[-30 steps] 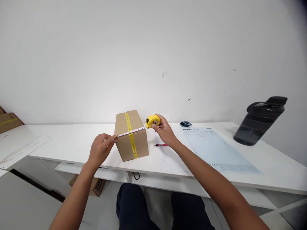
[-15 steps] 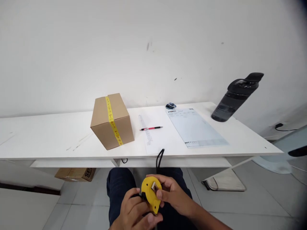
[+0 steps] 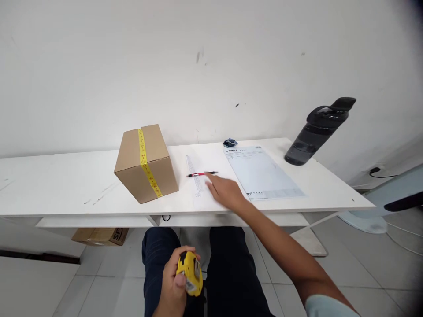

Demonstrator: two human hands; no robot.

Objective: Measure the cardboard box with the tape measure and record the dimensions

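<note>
My left hand (image 3: 176, 279) is wrapped around a yellow tape measure (image 3: 191, 273) with black parts, held low above my lap. Stretched out over the desk, my right hand (image 3: 226, 190) has its fingertips at the red and black pen (image 3: 199, 175); its thumb and forefinger are apart. The pen lies crosswise on a white sheet of paper (image 3: 194, 193) with handwriting, partly covered by the hand. Left of the paper stands a closed cardboard box (image 3: 148, 163) sealed with yellow printed tape.
A pale plastic mailer (image 3: 264, 171) lies right of the paper, with a small dark blue bundle (image 3: 230, 142) behind it. A dark water bottle (image 3: 317, 132) stands at the desk's (image 3: 66, 189) right end. Another cardboard box (image 3: 101, 236) is under the desk.
My right hand has let go of the tape measure and reached forward to the pen. The left hand now holds the tape measure alone, lower and further left. The view has shifted slightly.
</note>
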